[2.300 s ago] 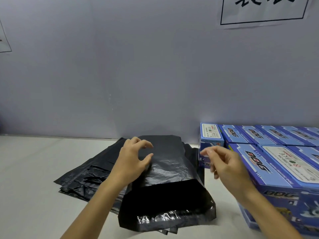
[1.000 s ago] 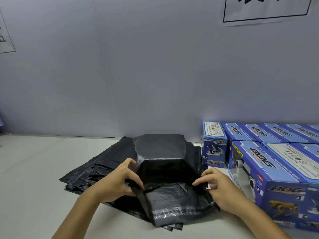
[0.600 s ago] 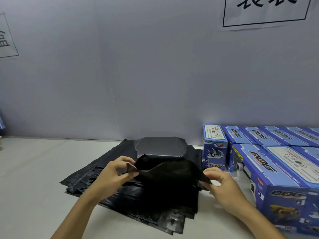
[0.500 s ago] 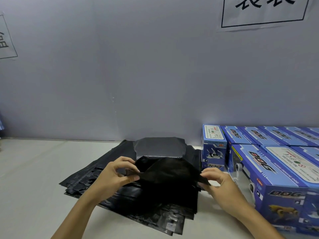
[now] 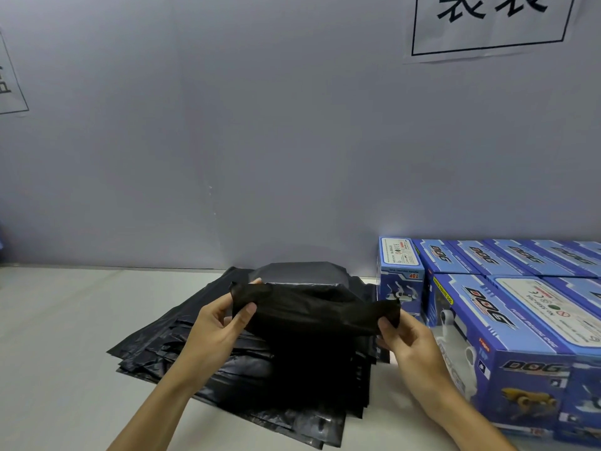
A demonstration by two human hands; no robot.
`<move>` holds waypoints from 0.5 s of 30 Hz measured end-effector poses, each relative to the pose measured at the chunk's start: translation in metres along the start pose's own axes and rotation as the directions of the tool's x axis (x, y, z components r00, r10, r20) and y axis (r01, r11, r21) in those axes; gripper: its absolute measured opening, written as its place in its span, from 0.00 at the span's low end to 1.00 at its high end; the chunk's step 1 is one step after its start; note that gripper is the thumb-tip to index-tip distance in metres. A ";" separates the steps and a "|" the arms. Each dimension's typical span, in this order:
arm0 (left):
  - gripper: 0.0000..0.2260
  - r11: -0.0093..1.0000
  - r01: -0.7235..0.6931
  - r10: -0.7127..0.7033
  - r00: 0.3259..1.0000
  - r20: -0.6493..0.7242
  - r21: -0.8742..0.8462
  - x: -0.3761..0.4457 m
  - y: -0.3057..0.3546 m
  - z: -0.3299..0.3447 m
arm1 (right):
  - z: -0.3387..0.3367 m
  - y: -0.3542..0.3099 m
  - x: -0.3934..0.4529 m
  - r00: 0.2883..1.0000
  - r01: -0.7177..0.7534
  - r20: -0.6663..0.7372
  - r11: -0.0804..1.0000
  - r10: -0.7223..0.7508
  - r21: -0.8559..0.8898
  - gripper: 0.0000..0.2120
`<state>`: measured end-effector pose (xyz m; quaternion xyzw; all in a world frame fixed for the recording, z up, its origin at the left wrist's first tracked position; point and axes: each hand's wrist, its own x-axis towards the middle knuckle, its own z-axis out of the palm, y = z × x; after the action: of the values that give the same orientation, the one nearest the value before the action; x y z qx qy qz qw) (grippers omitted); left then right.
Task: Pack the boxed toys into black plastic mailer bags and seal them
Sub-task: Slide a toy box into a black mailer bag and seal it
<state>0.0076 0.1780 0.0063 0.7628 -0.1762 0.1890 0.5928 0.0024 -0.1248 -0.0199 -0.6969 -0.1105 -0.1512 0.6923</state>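
Note:
A black mailer bag [image 5: 312, 315] with a boxy shape inside lies on a stack of flat black mailer bags [image 5: 227, 379] in the middle of the table. Its flap is lifted and stretched between my hands. My left hand [image 5: 216, 333] pinches the flap's left corner between thumb and fingers. My right hand [image 5: 406, 340] pinches the right corner. The far end of the filled bag [image 5: 300, 273] shows grey against the wall. Blue boxed toys [image 5: 507, 330] printed DOG stand in rows at the right.
A grey wall [image 5: 260, 141] rises right behind the bags and boxes, with a paper sign [image 5: 487, 24] at upper right and another at the left edge. Pale tabletop [image 5: 58, 336] stretches to the left of the bag stack.
My hands went from the top of the bag to its open near end, took the flap's two corners and lifted it up and taut over the bag.

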 end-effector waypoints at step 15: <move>0.15 0.995 0.099 -0.104 0.928 -0.357 -0.032 -0.002 0.002 0.038 | 0.011 0.004 0.000 0.985 -0.080 -0.159 0.991 0.063 -0.105 0.14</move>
<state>0.0080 0.1404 -0.0012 0.7195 -0.0269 0.2930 0.6291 0.0042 -0.1141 -0.0240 -0.7239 -0.0227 -0.1859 0.6640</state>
